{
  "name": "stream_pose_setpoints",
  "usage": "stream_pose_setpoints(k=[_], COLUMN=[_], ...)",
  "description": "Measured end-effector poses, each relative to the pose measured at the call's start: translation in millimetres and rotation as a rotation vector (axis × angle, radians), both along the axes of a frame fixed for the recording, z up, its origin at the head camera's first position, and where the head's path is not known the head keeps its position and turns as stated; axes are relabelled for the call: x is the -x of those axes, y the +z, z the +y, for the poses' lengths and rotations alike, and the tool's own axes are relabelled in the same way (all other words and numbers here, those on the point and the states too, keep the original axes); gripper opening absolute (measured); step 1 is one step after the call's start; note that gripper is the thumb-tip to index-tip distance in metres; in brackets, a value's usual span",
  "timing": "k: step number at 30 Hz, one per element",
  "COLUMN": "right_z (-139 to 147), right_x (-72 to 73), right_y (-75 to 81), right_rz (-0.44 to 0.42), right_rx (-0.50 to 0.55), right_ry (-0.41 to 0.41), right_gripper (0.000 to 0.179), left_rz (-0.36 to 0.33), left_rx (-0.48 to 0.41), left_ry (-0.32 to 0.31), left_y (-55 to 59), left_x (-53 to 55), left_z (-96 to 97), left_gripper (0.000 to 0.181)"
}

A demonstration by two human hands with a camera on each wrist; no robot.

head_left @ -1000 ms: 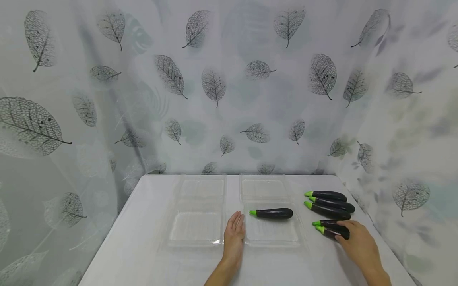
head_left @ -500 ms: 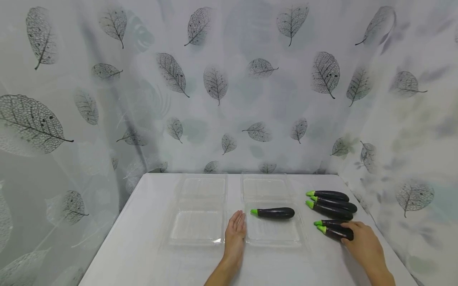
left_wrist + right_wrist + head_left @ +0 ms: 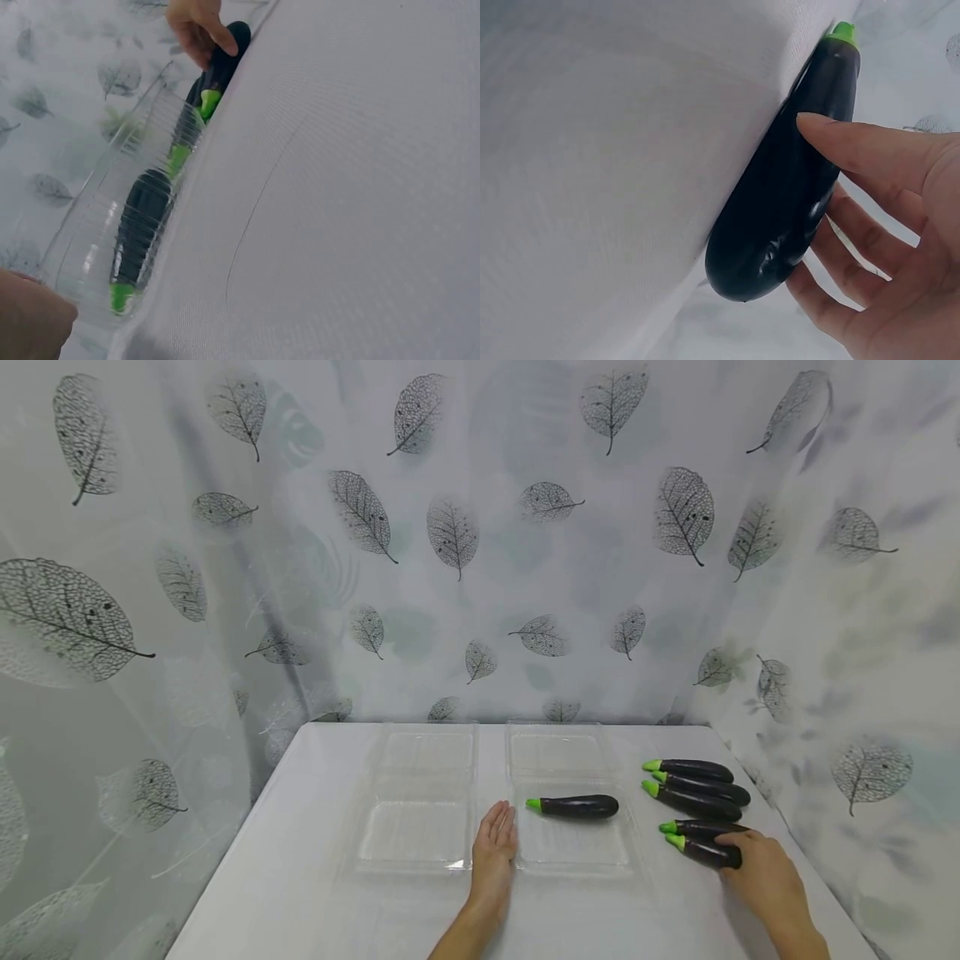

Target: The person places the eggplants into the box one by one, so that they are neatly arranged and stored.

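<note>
1. Now, on my feed, the right hand (image 3: pixel 761 875) pinches the nearest glossy black, club-shaped eggplant with a lime-green stem end (image 3: pixel 707 853), thumb on one side, the other fingers opposite, parted from one another.
2. That eggplant lies on the white cloth-covered table (image 3: pixel 285 868), right of the clear plastic containers; I can't tell whether its weight is off the cloth.
3. The grip sits around mid-body, stem end free; I like that, since a hold near the round end would probably let it swing.
4. Careful here: a second dark, green-tipped eggplant (image 3: pixel 703 828) lies just behind, touching or nearly so. I'd want the fingers on one body only, and a straight lift so the neighbour doesn't roll.
5. Light pressure, I'd say; that skin looks slick, so broad finger contact beats squeezing.
6. Meanwhile the left hand (image 3: pixel 493 852) lies flat, fingers straight and close together, beside the right-hand clear plastic container (image 3: pixel 570 853). I'd leave it calm there.
</note>
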State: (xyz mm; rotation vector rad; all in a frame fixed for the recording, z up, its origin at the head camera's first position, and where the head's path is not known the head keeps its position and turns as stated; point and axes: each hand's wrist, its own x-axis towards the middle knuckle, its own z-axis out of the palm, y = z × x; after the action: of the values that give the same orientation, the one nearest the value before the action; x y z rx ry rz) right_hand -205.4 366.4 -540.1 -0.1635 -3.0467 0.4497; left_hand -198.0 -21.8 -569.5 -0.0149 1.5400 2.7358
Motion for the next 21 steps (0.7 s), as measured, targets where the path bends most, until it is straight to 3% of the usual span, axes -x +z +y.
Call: stream_pose_setpoints(k=[12,21], right_z=[-2.5,-1.4], right_x=[-0.5,-2.0], right_y=[0.7,6.6], right_rz=[-0.01,0.005], right_rx=[-0.004,0.006], right_ry=[-0.015,0.022], right_gripper=[0.044,0.047], left_rz=[0.006,-0.007], left_rx=[-0.011,-0.008], left_ry=[-0.004,-0.001], left_y=[-1.0,0.5], left_x=[0.3,0.7], left_z=[0.1,-0.3], left_gripper=[0.069,0.067])
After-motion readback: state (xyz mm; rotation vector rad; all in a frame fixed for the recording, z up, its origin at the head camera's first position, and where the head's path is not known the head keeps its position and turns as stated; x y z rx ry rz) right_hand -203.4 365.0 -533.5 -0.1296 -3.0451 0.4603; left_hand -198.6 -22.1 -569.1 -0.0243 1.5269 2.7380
